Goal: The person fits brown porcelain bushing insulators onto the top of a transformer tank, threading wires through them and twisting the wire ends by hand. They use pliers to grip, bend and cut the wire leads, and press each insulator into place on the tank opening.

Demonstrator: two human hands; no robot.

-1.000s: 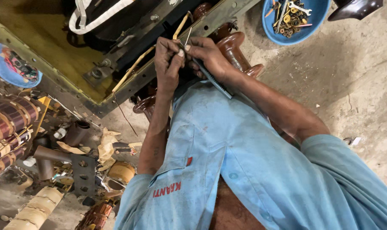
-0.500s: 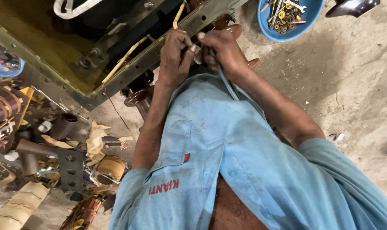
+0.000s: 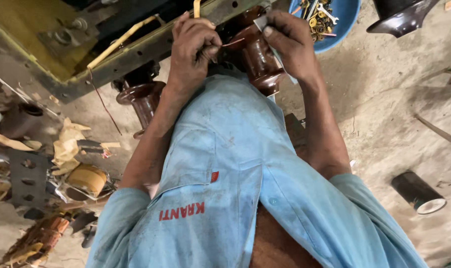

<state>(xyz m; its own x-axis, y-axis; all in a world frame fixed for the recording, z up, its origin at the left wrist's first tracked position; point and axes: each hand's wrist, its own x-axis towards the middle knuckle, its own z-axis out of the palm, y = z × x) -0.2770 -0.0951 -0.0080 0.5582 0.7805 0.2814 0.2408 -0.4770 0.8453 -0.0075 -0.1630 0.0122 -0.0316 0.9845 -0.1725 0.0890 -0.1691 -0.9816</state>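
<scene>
My left hand (image 3: 193,44) is closed, pinching the end of a thin copper-coloured wire (image 3: 231,43) that runs towards a brown ceramic insulator (image 3: 257,59). To the right of that insulator my right hand (image 3: 290,39) grips a small flat grey strip (image 3: 260,22) between thumb and fingers. Both hands work at the edge of a grimy metal tank frame (image 3: 136,49), which has a yellow-painted inside. A second brown insulator (image 3: 143,97) hangs from the frame beside my left forearm. My light blue shirt fills the lower middle of the view.
A blue bowl (image 3: 344,25) of nuts, bolts and small tools sits on the concrete floor beyond my right hand. There is a dark insulator (image 3: 401,17) at the top right and a black cylinder (image 3: 419,192) at the right. Coils, paper scraps and metal parts (image 3: 81,176) litter the left.
My hands have drawn apart, and the brown insulator now shows between them. The thin wire is now stretched from my left fingers. The view has shifted closer to the frame.
</scene>
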